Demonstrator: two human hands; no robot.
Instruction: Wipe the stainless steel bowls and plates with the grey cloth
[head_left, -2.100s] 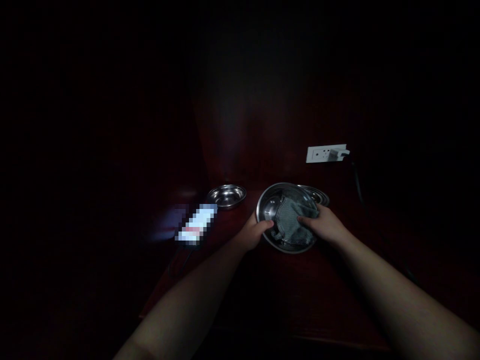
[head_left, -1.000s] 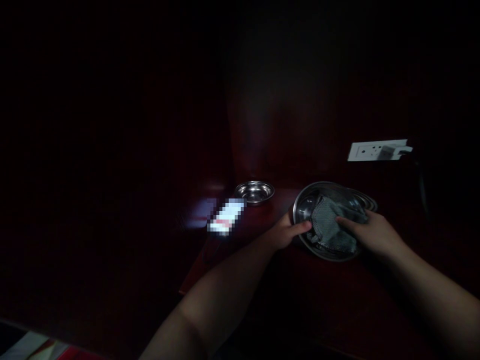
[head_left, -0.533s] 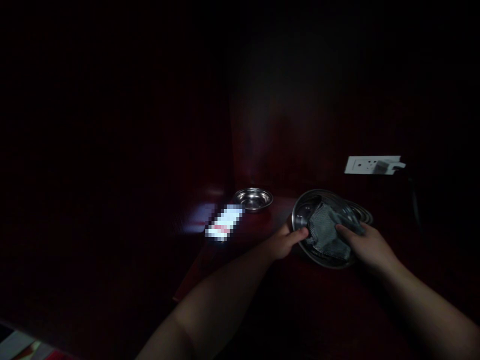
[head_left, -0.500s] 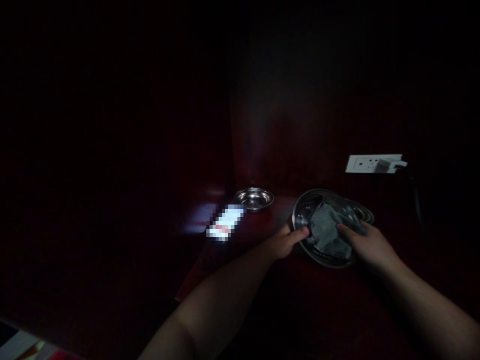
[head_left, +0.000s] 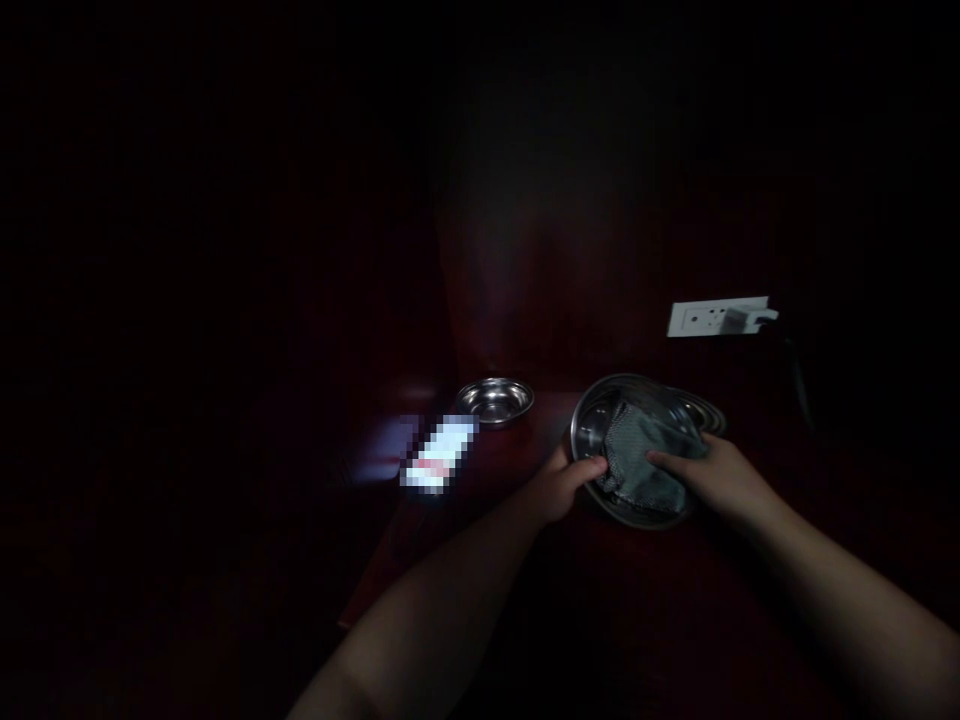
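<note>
A shiny metal bowl (head_left: 589,425) is tilted towards me between my two hands. My left hand (head_left: 559,487) grips its left rim, with the thumb over the edge and the other fingers hidden behind. A grey-green cloth (head_left: 637,460) lies bunched against the bowl's inside. My right hand (head_left: 716,472) is closed on the cloth at the right side, thumb on top; its other fingers are out of sight. Partly covered by the held bowl, more round metalware (head_left: 705,408) shows just behind it.
Another metal bowl (head_left: 495,400) stands on the dark red surface (head_left: 517,450) near the back corner. A lit phone (head_left: 441,455) with a blurred screen is left of my hands. On the back wall is a white socket plate (head_left: 694,318) with a plug and a hanging cable.
The whole view has shifted a little, so everything appears further left. My hands keep hold of the bowl and cloth, with little change in their grip.
</note>
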